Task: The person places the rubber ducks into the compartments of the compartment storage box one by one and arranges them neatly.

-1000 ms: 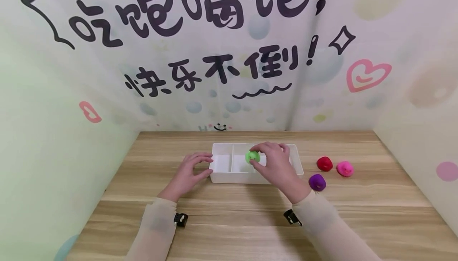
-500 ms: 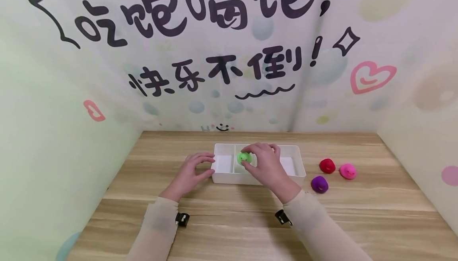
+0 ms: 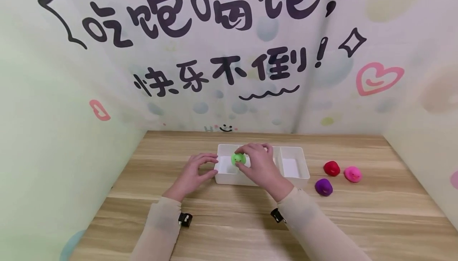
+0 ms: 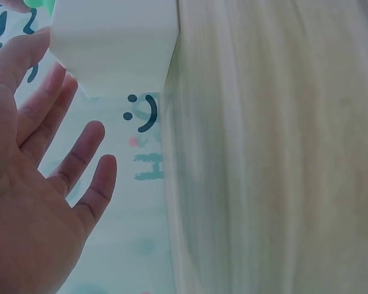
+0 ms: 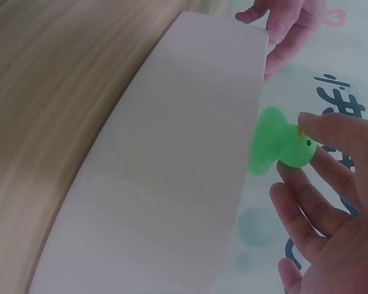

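Note:
A white divided tray [image 3: 231, 179] stands on the wooden table. My right hand [image 3: 260, 166] pinches a green rubber duck [image 3: 236, 159] by its head between thumb and fingers, above the tray's left part. In the right wrist view the duck [image 5: 271, 142] shows beyond the tray's wall [image 5: 159, 135], its base at the upper edge. At the tray's left end rests my left hand [image 3: 191, 175], the tips of its thumb and fingers against the end wall. The left wrist view shows this hand [image 4: 37, 165] with fingers spread beside the tray's end [image 4: 119, 49].
Right of the tray lie three rubber ducks: a red duck [image 3: 332, 168], a pink duck [image 3: 353, 174] and a purple duck [image 3: 323, 187]. A printed backdrop [image 3: 222, 110] rises behind the table [image 3: 229, 229], with walls at both sides.
My right hand has carried the green duck leftward over the tray, from the middle section to the left one. My left hand keeps its place at the tray's end. The head view has shifted slightly.

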Available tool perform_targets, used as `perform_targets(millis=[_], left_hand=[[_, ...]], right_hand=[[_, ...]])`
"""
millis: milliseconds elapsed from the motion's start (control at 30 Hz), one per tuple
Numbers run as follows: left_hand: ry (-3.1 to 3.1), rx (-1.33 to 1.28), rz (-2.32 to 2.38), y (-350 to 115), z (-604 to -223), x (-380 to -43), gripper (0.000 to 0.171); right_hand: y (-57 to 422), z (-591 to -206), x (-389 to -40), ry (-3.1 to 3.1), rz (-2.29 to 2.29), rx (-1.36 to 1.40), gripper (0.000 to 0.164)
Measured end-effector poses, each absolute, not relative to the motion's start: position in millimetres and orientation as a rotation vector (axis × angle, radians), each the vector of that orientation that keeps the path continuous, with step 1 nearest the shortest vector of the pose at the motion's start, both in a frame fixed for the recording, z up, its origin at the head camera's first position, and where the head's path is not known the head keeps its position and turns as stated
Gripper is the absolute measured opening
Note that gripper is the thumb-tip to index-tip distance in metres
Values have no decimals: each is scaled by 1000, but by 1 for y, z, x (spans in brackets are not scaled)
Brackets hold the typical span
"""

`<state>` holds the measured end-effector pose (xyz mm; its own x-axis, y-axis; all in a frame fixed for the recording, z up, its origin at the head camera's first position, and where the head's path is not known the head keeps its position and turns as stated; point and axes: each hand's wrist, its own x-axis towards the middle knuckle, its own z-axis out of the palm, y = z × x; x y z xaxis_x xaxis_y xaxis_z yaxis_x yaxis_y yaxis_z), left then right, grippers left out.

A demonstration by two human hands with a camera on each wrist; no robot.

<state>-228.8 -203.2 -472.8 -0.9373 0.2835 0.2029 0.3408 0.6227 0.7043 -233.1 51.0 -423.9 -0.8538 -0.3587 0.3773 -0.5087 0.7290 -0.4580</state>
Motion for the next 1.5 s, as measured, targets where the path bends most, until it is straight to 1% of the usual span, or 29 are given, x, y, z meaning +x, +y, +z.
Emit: perform_targets(millis=[300, 1033, 1267, 1500], left_hand=[[-2730, -571, -1217, -201, -475, -228, 27], [-2745, -561, -1246, -202, -472, -226, 30], [-2732, -568, -1247, -201, -473, -225, 30], [-2733, -558, -1245, -202, -472, -226, 31]], right_hand=[[42, -428, -239, -2672, 799, 749, 27], [27, -440, -254, -2686, 776, 836, 28], [25, -446, -258, -2749, 655, 852, 26], [22, -444, -263, -2800, 570, 874, 26]])
